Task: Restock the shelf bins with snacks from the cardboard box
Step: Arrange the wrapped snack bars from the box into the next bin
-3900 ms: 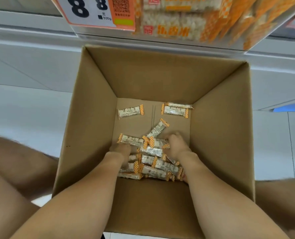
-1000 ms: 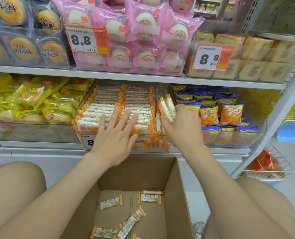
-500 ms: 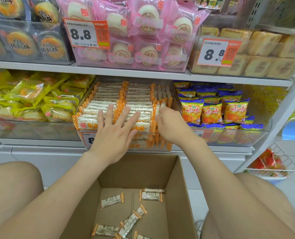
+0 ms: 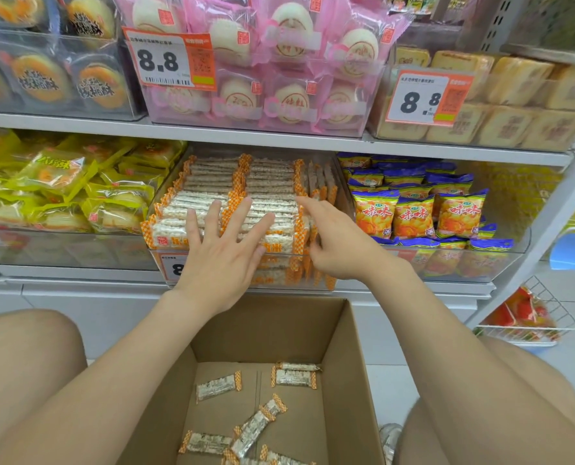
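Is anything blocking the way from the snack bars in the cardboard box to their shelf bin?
Nothing visible: the cardboard box and the bin are both open-topped. Only the left hand lies flat on the bin's front rows.

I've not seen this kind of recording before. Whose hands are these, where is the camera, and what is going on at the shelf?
No machine here: a person is restocking a shop shelf, filmed by one wide-angle camera on their head, looking down past both arms. The left hand lies flat, fingers spread, on the orange-and-white packets lined up in a clear shelf bin. The right hand is at the bin's right side, index finger stretched out; whether it has a grip on a packet is not clear. Below, an open cardboard box holds a few loose packets of the same kind.
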Motion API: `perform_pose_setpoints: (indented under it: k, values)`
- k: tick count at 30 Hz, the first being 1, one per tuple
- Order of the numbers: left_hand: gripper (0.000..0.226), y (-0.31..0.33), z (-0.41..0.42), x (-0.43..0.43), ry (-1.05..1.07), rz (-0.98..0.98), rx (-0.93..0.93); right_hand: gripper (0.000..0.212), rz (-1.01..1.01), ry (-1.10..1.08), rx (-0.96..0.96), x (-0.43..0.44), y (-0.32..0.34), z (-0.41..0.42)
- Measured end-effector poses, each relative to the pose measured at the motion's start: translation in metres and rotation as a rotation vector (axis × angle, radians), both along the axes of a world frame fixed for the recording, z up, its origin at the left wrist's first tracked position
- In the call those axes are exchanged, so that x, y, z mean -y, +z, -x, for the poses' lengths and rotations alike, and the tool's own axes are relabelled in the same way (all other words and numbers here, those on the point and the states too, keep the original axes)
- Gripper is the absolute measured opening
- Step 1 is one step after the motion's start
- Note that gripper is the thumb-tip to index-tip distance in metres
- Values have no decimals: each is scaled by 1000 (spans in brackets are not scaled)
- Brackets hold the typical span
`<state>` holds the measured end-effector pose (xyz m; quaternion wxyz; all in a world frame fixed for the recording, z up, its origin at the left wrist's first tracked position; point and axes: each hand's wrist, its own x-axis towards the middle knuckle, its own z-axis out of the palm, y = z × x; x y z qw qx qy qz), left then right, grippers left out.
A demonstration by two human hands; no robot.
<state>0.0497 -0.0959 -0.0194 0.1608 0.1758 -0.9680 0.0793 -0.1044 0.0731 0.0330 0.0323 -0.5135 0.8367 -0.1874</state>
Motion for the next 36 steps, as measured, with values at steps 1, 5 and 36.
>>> perform_pose_setpoints:
  k: [1, 5, 36]
  values:
    - [57, 0, -1, 0, 0, -5, 5, 88, 11, -1, -1, -1, -4, 0]
    - [57, 3, -5, 2, -4, -30, 5, 97, 88, -70, 23, -2, -13, -1]
    - [38, -270, -104, -40, 176, -825, 1006, 15, -843, 38, 308, 3, -308, -107]
